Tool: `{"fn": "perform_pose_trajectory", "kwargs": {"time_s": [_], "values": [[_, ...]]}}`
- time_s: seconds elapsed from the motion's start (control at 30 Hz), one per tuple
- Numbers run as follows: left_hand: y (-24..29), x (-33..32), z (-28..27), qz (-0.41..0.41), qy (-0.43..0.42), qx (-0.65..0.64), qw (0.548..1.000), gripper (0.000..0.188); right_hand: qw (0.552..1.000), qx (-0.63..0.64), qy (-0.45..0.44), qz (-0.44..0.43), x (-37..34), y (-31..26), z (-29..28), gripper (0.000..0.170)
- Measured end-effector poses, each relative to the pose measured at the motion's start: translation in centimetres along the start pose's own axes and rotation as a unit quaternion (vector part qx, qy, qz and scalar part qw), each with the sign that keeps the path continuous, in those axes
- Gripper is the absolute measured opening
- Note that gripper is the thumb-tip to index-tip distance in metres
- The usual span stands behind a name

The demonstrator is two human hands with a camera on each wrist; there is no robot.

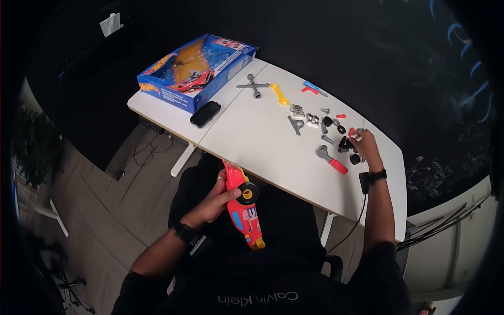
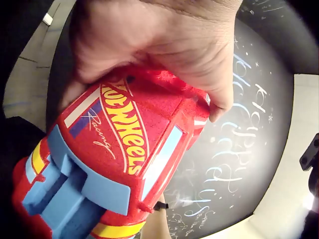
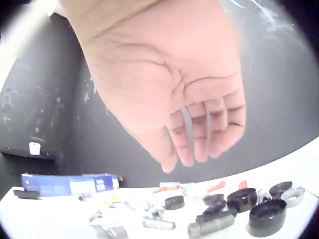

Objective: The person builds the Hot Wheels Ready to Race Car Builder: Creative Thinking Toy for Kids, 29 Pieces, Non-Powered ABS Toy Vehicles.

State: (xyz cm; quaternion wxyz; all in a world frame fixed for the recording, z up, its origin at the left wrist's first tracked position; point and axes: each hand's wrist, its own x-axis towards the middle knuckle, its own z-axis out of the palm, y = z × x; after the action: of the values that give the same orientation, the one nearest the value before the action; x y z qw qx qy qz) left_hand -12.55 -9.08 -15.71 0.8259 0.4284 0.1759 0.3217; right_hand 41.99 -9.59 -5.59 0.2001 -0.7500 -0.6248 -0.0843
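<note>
Left hand [image 1: 214,203] gripping red car [image 1: 244,216], its wheel [image 1: 253,193] head-view only

In the upper left of the head view, your blue box [image 1: 197,79] reads "Hot Wheels" on its front and again on its side; the finer print is too small to read. At the bottom center, your shirt [image 1: 257,278] reads "Calvin Klein", upside down in the frame. In the left wrist view, your red toy car [image 2: 114,144] carries "Hot Wheels" in yellow, its first letter partly hidden, with "Racing" in thin white script to the left. On the right, the blackboard [image 2: 232,134] shows you handwritten "Happy" in white and "Holidays" in blue.
</note>
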Motion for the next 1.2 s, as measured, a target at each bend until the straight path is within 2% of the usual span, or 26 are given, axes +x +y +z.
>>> {"fn": "perform_pose_trajectory", "kwargs": {"time_s": [0.03, 0.07, 0.1, 0.17, 0.2, 0.33, 0.37, 0.43, 0.47, 0.53, 0.57, 0.6, 0.63, 0.7, 0.77, 0.83, 0.9, 1.0, 1.2], "values": [[0.0, 0.1, 0.1, 0.002, -0.003, 0.002, 1.0, 0.075, 0.996, -0.007, 0.018, -0.084, 1.6, 1.4, 1.4, 0.021], [0.0, 0.2, 0.1, 0.002, -0.001, 0.002, 1.0, 0.077, 0.998, -0.027, -0.031, -0.041, 3.0, 1.8, 2.2, 0.026], [-0.1, 0.3, 0.0, 0.002, 0.0, 0.002, 1.0, 0.078, 0.998, -0.028, -0.027, -0.042, 3.7, 2.4, 3.4, 0.026], [-0.2, 0.3, -0.2, -0.001, -0.006, 0.006, 1.0, 0.082, 0.99, -0.122, -0.066, 0.005, 4.9, 3.3, 5.5, 0.029], [-0.1, 0.3, -0.2, -0.005, -0.005, 0.012, 1.0, 0.083, 0.986, -0.128, -0.093, 0.048, 5.3, 3.6, 6.1, 0.03], [-0.1, 0.3, -0.7, -0.012, -0.004, 0.026, 1.0, 0.09, 0.973, -0.166, -0.136, 0.085, 6.5, 3.4, 7.4, 0.025], [0.0, 0.4, -0.7, -0.005, -0.006, 0.033, 0.999, 0.091, 0.973, -0.167, -0.135, 0.084, 6.7, 3.1, 7.4, 0.025], [0.2, 0.5, -0.5, -0.007, 0.0, 0.025, 1.0, 0.089, 0.953, -0.267, -0.131, 0.055, 6.7, 2.7, 7.3, 0.024], [0.0, 0.6, -0.4, -0.005, 0.007, 0.024, 1.0, 0.088, 0.953, -0.267, -0.135, 0.053, 6.9, 2.9, 6.8, 0.024], [0.2, 0.5, 0.0, -0.005, 0.021, 0.018, 1.0, 0.083, 0.95, -0.305, -0.06, 0.018, 7.4, 2.8, 5.9, 0.025], [0.2, 0.6, 0.2, -0.012, 0.028, 0.025, 0.999, 0.08, 0.963, -0.266, -0.04, -0.013, 7.4, 1.6, 4.6, 0.021], [0.3, 0.5, 0.2, -0.02, 0.035, 0.024, 0.999, 0.079, 0.991, -0.132, -0.037, 0.008, 7.2, -0.5, 3.4, 0.018], [0.2, 0.5, 0.2, -0.028, 0.04, 0.023, 0.999, 0.078, 0.999, 0.004, -0.034, 0.034, 6.8, -2.7, 2.0, 0.016], [-0.1, 0.8, -0.1, -0.025, 0.035, 0.054, 0.998, 0.077, 0.979, 0.194, -0.044, -0.049, 3.2, -11.6, -1.9, 0.02], [0.1, 0.7, 0.1, -0.06, 0.029, 0.038, 0.997, 0.079, 0.957, 0.257, -0.032, -0.128, -1.7, -20.0, -4.5, 0.025], [0.4, 0.6, 0.5, -0.066, 0.028, 0.031, 0.997, 0.078, 0.916, 0.303, 0.003, -0.263, -6.2, -24.7, -3.5, 0.033], [0.3, 0.5, 0.8, -0.069, 0.025, 0.025, 0.997, 0.078, 0.933, 0.268, -0.125, -0.203, -10.3, -29.8, -4.5, 0.038], [0.1, 0.4, 0.8, -0.042, 0.016, 0.001, 0.999, 0.069, 0.925, 0.296, -0.101, -0.216, -13.3, -32.3, -1.8, 0.043], [0.0, 0.2, 0.7, -0.035, -0.002, -0.011, 0.999, 0.066, 0.942, 0.264, -0.09, -0.187, -14.7, -33.3, -0.5, 0.044]]}}
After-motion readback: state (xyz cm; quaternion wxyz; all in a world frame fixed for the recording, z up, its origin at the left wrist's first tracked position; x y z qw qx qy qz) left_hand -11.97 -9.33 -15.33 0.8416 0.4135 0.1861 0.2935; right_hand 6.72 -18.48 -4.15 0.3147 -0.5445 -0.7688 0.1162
